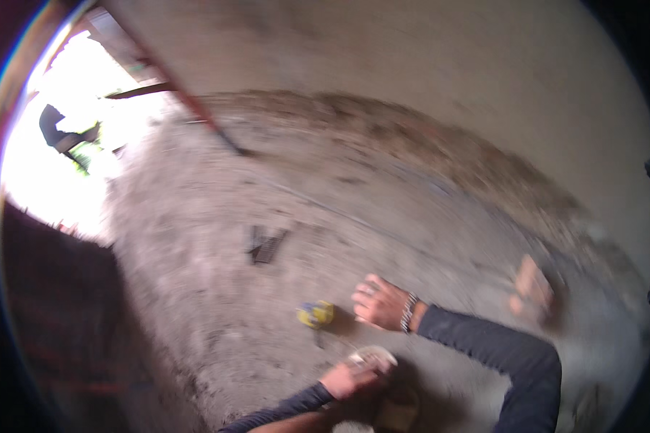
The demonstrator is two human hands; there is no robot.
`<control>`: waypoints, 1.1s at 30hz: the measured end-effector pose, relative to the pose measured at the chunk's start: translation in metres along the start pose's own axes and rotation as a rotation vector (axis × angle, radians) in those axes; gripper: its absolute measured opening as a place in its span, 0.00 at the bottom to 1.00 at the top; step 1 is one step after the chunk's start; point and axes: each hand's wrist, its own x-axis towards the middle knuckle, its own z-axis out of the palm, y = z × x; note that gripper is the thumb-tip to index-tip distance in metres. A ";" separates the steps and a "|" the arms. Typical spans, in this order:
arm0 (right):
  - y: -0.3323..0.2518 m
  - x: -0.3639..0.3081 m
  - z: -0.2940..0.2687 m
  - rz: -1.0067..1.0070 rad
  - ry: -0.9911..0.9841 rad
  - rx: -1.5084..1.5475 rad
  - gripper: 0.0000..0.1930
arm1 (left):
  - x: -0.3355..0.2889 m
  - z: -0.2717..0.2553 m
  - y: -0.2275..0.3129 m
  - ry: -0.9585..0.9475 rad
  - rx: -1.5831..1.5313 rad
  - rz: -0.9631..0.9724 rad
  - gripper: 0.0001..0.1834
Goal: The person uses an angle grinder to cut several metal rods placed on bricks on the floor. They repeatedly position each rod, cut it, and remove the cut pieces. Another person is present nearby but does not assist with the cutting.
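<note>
My left hand (pixel 350 379) is closed over a pale round-rimmed thing (pixel 380 353) low in the middle; it looks like a small bowl or lid, but blur and the hand hide its kind. Ahead and to the right, my right hand (pixel 383 302) is held above the ground with its fingers curled in. Whatever those fingers may hold does not show. A ring and a chain bracelet are on that hand. Just left of it lies a small rounded yellow and blue thing (pixel 315 314), apart from both hands.
Dusty grey ground (pixel 209 289) spreads around me. A dark flat thing (pixel 267 247) lies farther off. At right is an orange-brown block (pixel 533 283). A plain wall (pixel 448 65) rises behind, with a reddish post (pixel 188 97) near a bright opening at upper left.
</note>
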 end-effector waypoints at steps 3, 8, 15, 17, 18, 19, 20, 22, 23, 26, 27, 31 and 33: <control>-0.013 -0.092 -0.017 0.041 0.060 -0.044 0.11 | 0.026 -0.005 0.011 -0.001 0.109 0.138 0.08; -0.030 -0.176 -0.130 0.712 0.588 0.476 0.05 | 0.044 0.032 0.045 -0.157 0.091 0.083 0.13; -0.125 -0.189 -0.235 0.753 0.737 1.267 0.04 | 0.072 0.044 0.041 -0.132 0.077 0.183 0.12; -0.142 -0.196 -0.220 0.639 0.756 1.298 0.03 | 0.074 0.046 0.043 -0.236 0.081 0.175 0.12; -0.144 -0.209 -0.218 0.573 0.609 1.402 0.03 | 0.076 0.047 0.043 -0.263 0.021 0.144 0.12; -0.154 -0.202 -0.208 0.584 0.816 1.122 0.03 | 0.078 0.050 0.044 -0.223 -0.049 0.158 0.13; -0.163 -0.199 -0.206 0.618 0.919 1.017 0.04 | 0.077 0.049 0.046 -0.215 -0.002 0.198 0.13; -0.176 -0.187 -0.204 0.714 1.109 0.785 0.05 | 0.084 0.044 0.042 -0.234 0.045 0.245 0.13; -0.184 -0.179 -0.206 0.817 1.215 0.751 0.05 | 0.087 0.040 0.040 -0.257 0.130 0.254 0.13; -0.203 -0.166 -0.214 1.058 1.326 0.731 0.05 | 0.106 0.032 0.034 -0.139 -0.008 0.195 0.14; -0.202 -0.178 -0.214 0.937 1.207 0.759 0.04 | 0.110 0.030 0.034 -0.115 0.008 0.128 0.13; -0.185 -0.212 -0.201 0.976 0.738 0.861 0.02 | 0.118 0.031 0.033 -0.029 -0.006 0.003 0.13; -0.164 -0.214 -0.190 1.174 0.702 0.709 0.08 | 0.110 0.034 0.032 -0.138 0.011 -0.035 0.19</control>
